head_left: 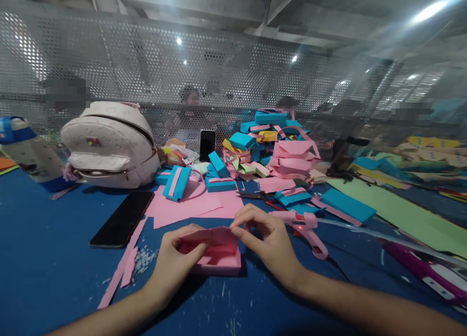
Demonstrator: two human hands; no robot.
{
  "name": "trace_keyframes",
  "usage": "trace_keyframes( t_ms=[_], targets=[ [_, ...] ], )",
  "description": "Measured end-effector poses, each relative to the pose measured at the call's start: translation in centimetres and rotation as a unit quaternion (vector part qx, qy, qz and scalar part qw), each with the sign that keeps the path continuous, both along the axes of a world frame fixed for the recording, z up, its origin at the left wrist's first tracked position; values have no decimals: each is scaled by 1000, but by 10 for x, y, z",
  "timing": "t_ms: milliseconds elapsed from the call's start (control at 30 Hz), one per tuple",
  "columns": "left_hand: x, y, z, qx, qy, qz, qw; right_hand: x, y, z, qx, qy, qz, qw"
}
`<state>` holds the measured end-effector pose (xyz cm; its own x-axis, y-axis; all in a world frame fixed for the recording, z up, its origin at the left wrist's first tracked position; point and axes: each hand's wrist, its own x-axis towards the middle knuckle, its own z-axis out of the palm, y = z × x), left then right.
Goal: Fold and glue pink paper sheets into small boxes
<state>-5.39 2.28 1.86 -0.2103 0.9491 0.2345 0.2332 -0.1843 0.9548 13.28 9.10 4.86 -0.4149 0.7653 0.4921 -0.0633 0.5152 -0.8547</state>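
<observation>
Your left hand (175,258) and right hand (272,241) pinch the pink paper box (215,253) between them; it looks light and crushable, so grip its folded edges.

Single head-worn view, forward and down, close over the blue table (54,258).

Dim indoor scene lit by small ceiling lamps far above and beyond the hands, with a bright streak of glare at upper right. Soft shadows fall under both hands on the dark blue tabletop (47,258). Edges bend with wide-angle distortion; the background past the hands is hazy and blurred.
</observation>
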Motion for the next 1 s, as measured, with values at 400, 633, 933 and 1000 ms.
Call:
trace_keyframes(
  t_ms=[400,633,933,1000],
  targets=[
    [-1,5,-1,-70,-67,27,995,-3,8,-11,-14,-25,1,1000],
    [2,-4,3,49,5,-66,997,-6,14,-25,-101,-17,-19,995],
    [-1,-25,-2,279,283,-329,857,-9,22,-40,-187,-32,51,980],
    [-2,-25,-8,296,306,-338,839,-10,25,-42,-192,-35,48,980]
  ],
)
